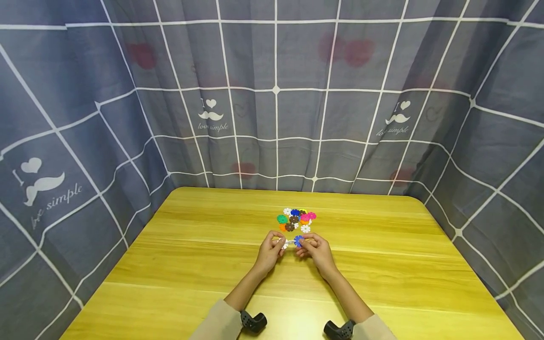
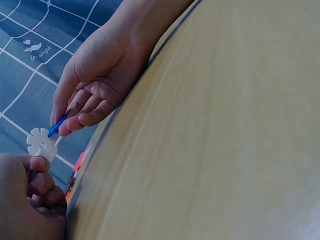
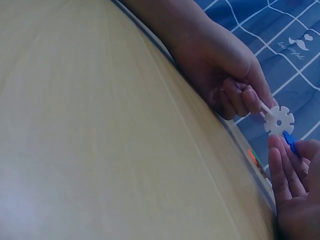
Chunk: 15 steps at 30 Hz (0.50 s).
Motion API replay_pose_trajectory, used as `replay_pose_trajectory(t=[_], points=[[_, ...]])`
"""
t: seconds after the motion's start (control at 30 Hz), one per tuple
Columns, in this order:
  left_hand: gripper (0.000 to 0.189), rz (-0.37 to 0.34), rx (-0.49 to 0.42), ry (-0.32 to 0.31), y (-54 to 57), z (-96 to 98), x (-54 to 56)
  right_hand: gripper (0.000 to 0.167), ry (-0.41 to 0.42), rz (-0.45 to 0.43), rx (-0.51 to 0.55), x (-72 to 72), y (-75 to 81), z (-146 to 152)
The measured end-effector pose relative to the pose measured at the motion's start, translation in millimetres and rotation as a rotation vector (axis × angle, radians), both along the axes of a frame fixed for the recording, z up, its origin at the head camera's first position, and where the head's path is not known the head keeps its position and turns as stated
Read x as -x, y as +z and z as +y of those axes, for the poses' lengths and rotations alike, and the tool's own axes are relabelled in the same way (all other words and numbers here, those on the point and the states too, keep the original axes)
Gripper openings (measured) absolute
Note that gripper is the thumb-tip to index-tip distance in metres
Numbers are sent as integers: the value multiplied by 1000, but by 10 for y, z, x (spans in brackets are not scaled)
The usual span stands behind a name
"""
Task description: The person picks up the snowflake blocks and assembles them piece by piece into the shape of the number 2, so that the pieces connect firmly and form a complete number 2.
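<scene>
In the head view my left hand (image 1: 267, 254) pinches a white notched plastic disc (image 1: 285, 244) between thumb and fingers. A second white notched disc (image 3: 285, 121), face-on in the right wrist view, meets the first at its edge, the first showing there as a thin white edge (image 3: 265, 107). Facing it, my right hand (image 1: 320, 257) pinches a blue notched disc (image 1: 297, 241) by thumb and fingertips. The blue disc (image 2: 56, 127) appears edge-on in the left wrist view, right at the rim of the second white disc. Both hands are close together over the table.
Just beyond the hands lies a loose pile of notched discs in several colours, among them a green disc (image 1: 282, 219), a pink disc (image 1: 312, 216) and a brown disc (image 1: 290, 227). The wooden table (image 1: 204, 245) reaches back to a grey-blue checked curtain (image 1: 250, 113).
</scene>
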State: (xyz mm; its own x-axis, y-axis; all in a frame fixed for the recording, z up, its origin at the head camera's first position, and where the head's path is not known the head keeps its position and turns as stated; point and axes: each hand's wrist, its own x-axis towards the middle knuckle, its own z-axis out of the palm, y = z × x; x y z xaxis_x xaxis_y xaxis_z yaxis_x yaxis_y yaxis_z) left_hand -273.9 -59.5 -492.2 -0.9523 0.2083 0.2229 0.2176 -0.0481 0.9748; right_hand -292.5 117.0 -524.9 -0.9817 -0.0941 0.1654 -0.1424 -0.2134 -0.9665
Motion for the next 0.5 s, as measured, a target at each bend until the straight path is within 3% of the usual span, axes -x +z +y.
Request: replay_pose_trajectory(t=[0.23, 0.5], points=[[20, 33, 72, -1, -2, 6, -12, 22, 38, 22, -18, 3, -8, 0], [17, 46, 59, -20, 3, 7, -42, 18, 48, 6, -35, -3, -2, -18]])
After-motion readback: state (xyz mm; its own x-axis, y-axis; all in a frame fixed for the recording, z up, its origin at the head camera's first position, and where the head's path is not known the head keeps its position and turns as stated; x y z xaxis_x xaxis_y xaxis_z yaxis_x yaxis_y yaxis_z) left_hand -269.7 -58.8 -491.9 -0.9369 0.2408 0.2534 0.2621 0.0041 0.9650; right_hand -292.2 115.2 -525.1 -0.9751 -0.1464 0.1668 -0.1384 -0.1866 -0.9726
